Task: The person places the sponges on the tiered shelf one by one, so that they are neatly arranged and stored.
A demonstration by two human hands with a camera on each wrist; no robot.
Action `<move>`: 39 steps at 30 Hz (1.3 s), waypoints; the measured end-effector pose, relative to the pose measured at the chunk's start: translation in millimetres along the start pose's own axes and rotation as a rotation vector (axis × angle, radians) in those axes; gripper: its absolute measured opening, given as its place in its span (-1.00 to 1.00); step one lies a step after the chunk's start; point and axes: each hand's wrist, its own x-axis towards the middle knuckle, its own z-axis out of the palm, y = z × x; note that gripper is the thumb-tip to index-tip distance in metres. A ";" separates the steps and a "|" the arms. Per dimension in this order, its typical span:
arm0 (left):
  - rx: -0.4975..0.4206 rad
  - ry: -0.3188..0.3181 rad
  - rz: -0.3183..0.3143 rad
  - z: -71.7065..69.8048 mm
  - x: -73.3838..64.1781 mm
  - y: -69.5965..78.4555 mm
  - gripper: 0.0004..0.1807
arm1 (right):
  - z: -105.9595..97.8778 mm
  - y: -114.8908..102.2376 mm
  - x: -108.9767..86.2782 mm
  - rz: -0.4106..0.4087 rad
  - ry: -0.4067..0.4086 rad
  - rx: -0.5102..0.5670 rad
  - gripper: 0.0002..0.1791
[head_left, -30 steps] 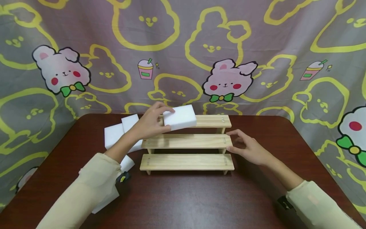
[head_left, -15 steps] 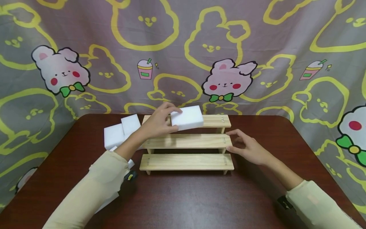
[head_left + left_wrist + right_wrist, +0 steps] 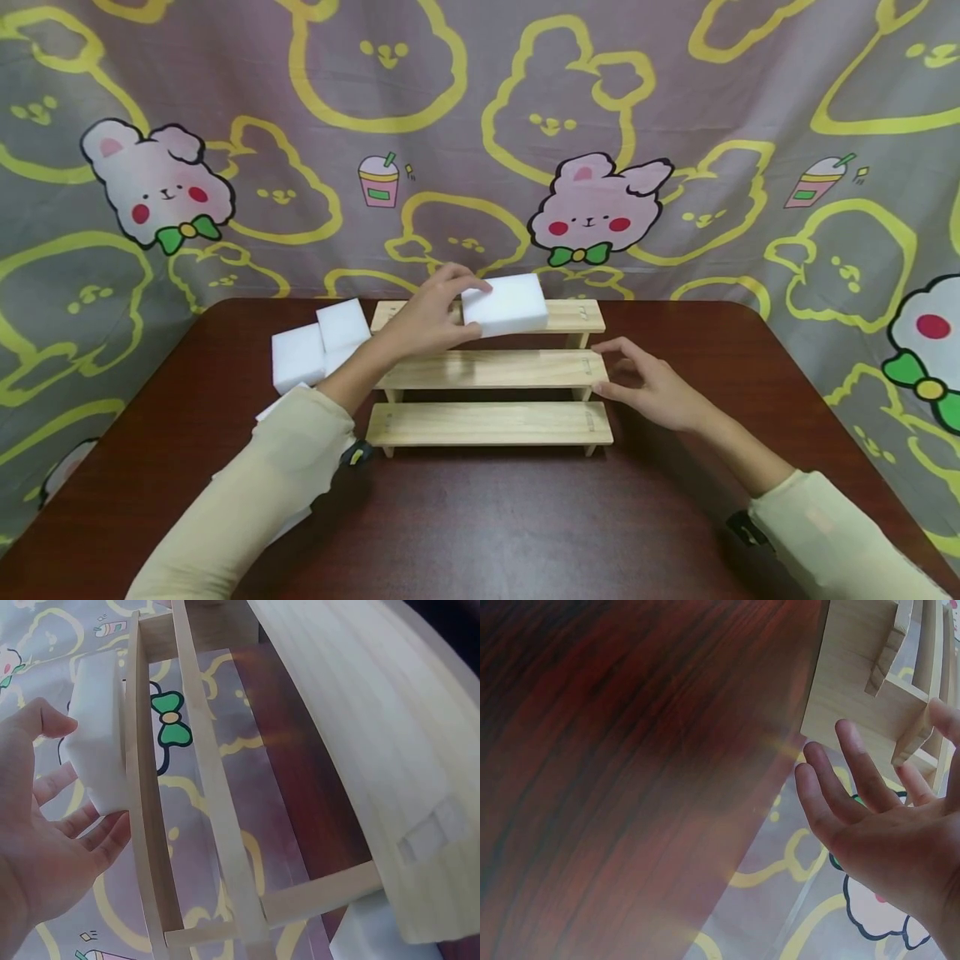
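My left hand (image 3: pixel 435 315) pinches a white foam block (image 3: pixel 506 303) between thumb and fingers at the top step of a three-tier wooden display rack (image 3: pixel 491 423). In the left wrist view, the foam block (image 3: pixel 99 735) lies along the outer side of the top board; whether it rests on the wood I cannot tell. My right hand (image 3: pixel 660 390) holds the right end of the middle step, thumb at the front edge and index finger at the back. The right wrist view shows the other fingers (image 3: pixel 866 769) of this hand spread beside the rack's side.
Several more white foam blocks (image 3: pixel 298 354) lie left of the rack, some partly hidden by my left arm. All stand on a dark red wooden table (image 3: pixel 480 525). A patterned curtain (image 3: pixel 450 167) hangs right behind the table.
My left hand has carried the foam block rightward along the top step, from left of its middle to slightly right of it. My right hand has stayed in place.
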 end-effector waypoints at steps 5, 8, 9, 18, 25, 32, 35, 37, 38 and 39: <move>0.001 -0.002 -0.006 1.6 1.8 0.1 -0.43 | 0.1 0.8 -0.3 0.004 0.004 -0.002 -0.47; 0.003 0.001 -0.011 1.9 2.2 1.0 -0.43 | -0.1 1.6 -0.5 0.002 0.007 -0.005 -0.47; 0.004 0.001 -0.012 2.1 2.5 1.4 -0.43 | -0.2 1.9 -0.7 0.002 0.008 -0.006 -0.47; -0.013 -0.004 -0.015 2.8 3.7 0.5 -0.42 | -0.1 1.1 -1.2 -0.002 0.006 -0.006 -0.47; -0.007 -0.007 -0.016 3.2 5.8 2.0 -0.42 | 0.3 -0.6 -1.3 -0.001 0.001 0.000 -0.48; -0.003 -0.023 -0.011 6.8 13.0 3.2 -0.41 | 0.5 -0.3 -1.7 -0.003 0.003 -0.003 -0.48; -0.011 -0.032 -0.006 9.2 16.7 3.7 -0.42 | 0.6 -0.4 -1.4 -0.002 0.004 -0.005 -0.48; -0.016 -0.037 -0.005 10.7 19.2 4.2 -0.43 | 0.7 -0.5 -1.2 -0.001 0.006 -0.007 -0.47; -0.017 -0.040 -0.003 11.4 20.5 4.4 -0.43 | 0.7 -0.6 -1.2 0.000 0.007 -0.008 -0.47; -0.018 -0.043 -0.002 12.1 21.7 4.5 -0.43 | 0.7 -0.7 -1.1 0.002 0.007 -0.008 -0.47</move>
